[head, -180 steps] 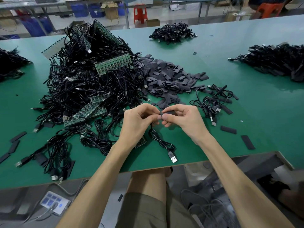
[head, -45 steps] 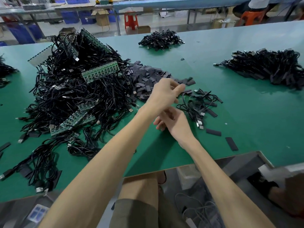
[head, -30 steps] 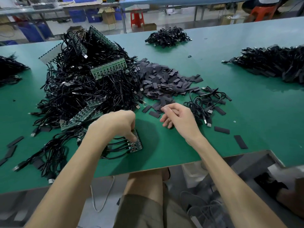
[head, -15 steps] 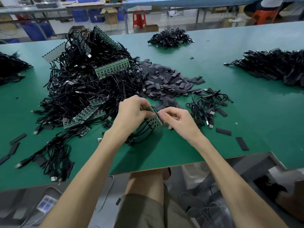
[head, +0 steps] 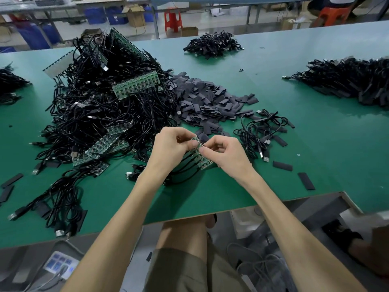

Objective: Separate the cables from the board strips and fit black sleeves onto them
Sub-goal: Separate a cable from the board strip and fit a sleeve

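Both my hands hold one green board strip (head: 202,158) just above the green table (head: 315,131). My left hand (head: 171,146) pinches its far end from the left. My right hand (head: 224,153) pinches the same end from the right. Several black cables (head: 185,169) hang from the strip toward my left wrist. A big heap of cables and board strips (head: 105,106) lies to the left. Behind my hands spreads a pile of flat black sleeves (head: 208,102).
A small bunch of sleeved cables (head: 263,131) lies right of my hands, with loose sleeves (head: 282,165) near the table's front edge. More cable piles sit at the far middle (head: 212,45), far right (head: 347,79) and left edge (head: 10,85).
My left hand dropped a sleeved cable on the right bunch, then picked a board strip off the table. Both hands now pinch its far end, a little farther out than half a second ago.
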Demonstrator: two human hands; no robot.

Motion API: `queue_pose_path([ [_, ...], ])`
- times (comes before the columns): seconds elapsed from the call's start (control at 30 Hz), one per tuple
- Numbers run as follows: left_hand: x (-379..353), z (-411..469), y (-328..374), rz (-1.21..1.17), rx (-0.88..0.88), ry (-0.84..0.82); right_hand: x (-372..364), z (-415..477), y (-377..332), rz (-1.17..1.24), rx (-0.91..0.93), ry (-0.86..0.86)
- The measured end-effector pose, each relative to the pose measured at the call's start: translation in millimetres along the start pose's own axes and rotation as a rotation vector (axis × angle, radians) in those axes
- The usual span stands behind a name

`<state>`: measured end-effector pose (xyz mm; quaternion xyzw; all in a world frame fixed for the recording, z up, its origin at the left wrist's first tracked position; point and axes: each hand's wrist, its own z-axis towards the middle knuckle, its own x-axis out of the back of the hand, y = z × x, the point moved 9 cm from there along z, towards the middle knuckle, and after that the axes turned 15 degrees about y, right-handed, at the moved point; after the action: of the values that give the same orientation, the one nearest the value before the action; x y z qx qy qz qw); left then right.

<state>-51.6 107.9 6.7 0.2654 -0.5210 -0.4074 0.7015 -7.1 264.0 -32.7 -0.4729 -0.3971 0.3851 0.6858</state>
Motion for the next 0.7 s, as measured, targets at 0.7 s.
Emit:
queue_pose_path([
  [0.7, -12.5, -5.9, -15.0, -0.085, 0.126, 0.073, 2.0, 0.2, 5.0, -0.035, -0.055, -0.023],
])
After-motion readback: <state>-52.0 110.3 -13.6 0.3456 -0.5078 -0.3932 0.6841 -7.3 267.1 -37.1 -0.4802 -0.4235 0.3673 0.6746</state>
